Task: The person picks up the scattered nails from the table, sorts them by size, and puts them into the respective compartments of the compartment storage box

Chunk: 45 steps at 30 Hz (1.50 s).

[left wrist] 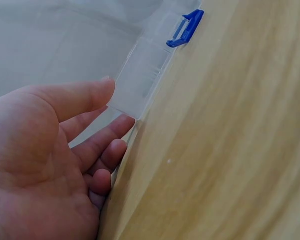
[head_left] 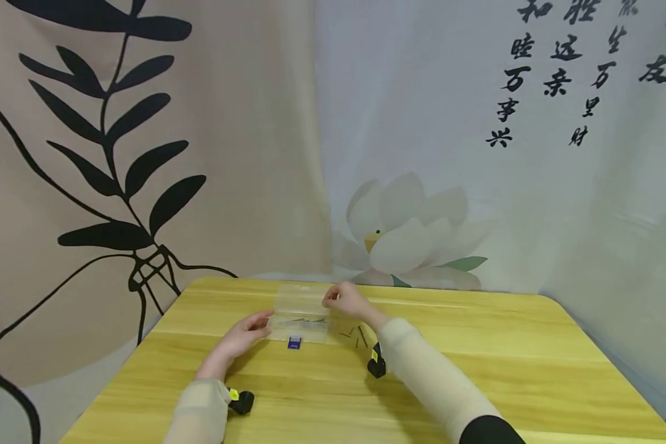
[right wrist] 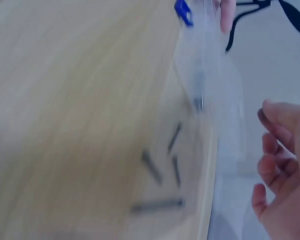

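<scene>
A person sits at a yellow wooden table (head_left: 477, 370), seen from above, both forearms in pale sleeves. Just below the middle of the frame lies a clear plastic box (head_left: 301, 320) with its lid raised and a blue latch (head_left: 294, 343) on its near edge. The left hand (head_left: 246, 333) rests against the box's left end, fingers relaxed and nearly straight, touching its side without grasping it. The right hand (head_left: 346, 300) hovers at the upper right corner of the lid, fingers loosely curled; whether they pinch the lid cannot be told. Several small dark screws (head_left: 356, 336) lie loose on the table just right of the box.
</scene>
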Each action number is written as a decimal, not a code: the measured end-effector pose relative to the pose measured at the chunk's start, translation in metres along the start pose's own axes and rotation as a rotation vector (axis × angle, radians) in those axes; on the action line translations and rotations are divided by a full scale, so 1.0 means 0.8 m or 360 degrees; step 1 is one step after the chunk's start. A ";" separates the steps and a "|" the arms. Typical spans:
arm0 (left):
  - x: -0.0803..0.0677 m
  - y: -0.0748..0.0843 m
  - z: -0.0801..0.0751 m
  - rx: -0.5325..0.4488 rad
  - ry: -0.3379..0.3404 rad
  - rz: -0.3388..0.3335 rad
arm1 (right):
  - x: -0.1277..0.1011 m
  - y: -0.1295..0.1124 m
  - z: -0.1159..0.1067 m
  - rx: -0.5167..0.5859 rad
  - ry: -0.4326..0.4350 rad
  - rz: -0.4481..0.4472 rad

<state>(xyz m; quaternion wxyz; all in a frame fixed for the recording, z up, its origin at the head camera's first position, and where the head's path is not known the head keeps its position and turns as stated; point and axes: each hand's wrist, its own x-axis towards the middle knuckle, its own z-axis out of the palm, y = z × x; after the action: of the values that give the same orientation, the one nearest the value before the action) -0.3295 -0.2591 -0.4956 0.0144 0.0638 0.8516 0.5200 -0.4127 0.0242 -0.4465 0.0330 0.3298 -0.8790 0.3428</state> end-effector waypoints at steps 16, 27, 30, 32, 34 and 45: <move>-0.003 0.007 -0.003 0.0009 -0.0006 -0.0003 | -0.054 0.067 -0.050 0.0133 -0.0043 0.0135; 0.000 0.006 -0.001 -0.0008 -0.0019 0.0007 | -0.095 0.102 -0.065 0.0177 -0.0040 0.0245; -0.002 0.006 -0.002 0.0002 -0.0026 0.0002 | -0.104 0.110 -0.069 0.0218 -0.0062 0.0297; -0.003 0.005 -0.003 0.0008 -0.0031 0.0001 | -0.109 0.115 -0.072 0.0250 -0.0084 0.0330; -0.003 0.005 -0.005 0.0013 -0.0033 0.0002 | -0.113 0.119 -0.074 0.0266 -0.0116 0.0350; -0.002 0.005 -0.002 0.0020 -0.0051 -0.0002 | -0.128 0.123 -0.081 0.0395 -0.0231 0.0438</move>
<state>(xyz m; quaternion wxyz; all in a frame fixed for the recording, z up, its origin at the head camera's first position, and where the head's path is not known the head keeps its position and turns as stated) -0.3274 -0.2591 -0.4913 0.0279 0.0719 0.8547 0.5134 -0.4029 0.1756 -0.4832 -0.1184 0.2320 -0.8668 0.4251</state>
